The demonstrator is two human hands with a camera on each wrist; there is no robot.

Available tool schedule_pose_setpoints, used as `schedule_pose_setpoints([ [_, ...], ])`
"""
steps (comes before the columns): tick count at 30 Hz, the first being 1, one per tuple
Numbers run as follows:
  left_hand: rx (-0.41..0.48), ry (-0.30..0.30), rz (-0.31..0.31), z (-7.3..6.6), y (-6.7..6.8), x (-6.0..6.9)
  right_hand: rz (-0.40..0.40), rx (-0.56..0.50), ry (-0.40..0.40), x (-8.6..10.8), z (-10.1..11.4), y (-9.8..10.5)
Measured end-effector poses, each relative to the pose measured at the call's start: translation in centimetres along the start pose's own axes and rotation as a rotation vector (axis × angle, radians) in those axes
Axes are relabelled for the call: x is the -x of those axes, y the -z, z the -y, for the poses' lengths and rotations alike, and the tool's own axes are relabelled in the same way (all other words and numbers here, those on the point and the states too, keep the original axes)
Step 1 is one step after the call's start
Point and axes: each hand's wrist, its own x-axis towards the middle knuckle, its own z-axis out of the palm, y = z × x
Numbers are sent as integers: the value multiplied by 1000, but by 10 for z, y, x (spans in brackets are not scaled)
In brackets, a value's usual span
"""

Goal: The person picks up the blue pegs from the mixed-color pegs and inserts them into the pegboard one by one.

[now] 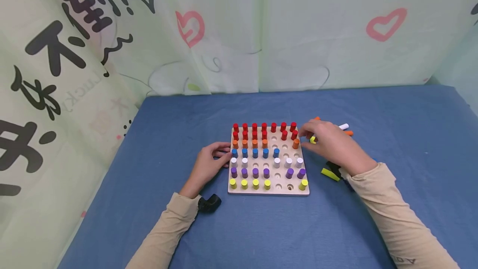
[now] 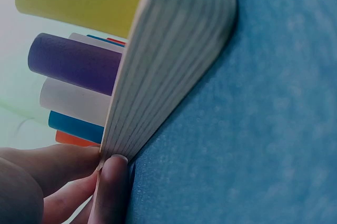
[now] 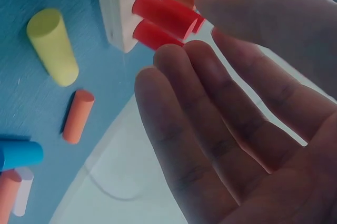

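A pale wooden pegboard [image 1: 269,194] bears rows of red, orange, blue, white, purple and yellow pegs, with some holes bare. My left hand [image 1: 210,161] holds the board's left edge. In the left wrist view its thumb lies on the upper edge while a fingertip [image 2: 110,182] presses the side. Beside the upper right corner is my right hand [image 1: 332,140], fingers mostly straight. Its thumb [image 3: 242,11] appears to touch the end of an upright orange peg [image 1: 296,143]; actual contact is hard to tell. Nothing is seen gripped in that hand.
Loose pegs lie right of the board: a yellow peg [image 1: 330,174] in front, another yellow peg [image 3: 52,48], an orange peg [image 3: 79,116], a blue peg [image 3: 21,153] and a white peg [image 1: 343,126]. Blue cloth [image 1: 261,231] covers the table; a printed curtain [image 1: 298,32] hangs behind.
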Motion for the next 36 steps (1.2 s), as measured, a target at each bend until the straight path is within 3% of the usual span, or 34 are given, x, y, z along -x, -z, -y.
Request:
schedule_pose_setpoints([
  [8,19,6,11,1,0,-1,-3,12,-36,2,-14,4],
  [22,8,-6,4,0,1,1,67,19,-167,0,-37,5],
  [36,1,8,0,0,0,1,74,58,-168,0,-55,2],
])
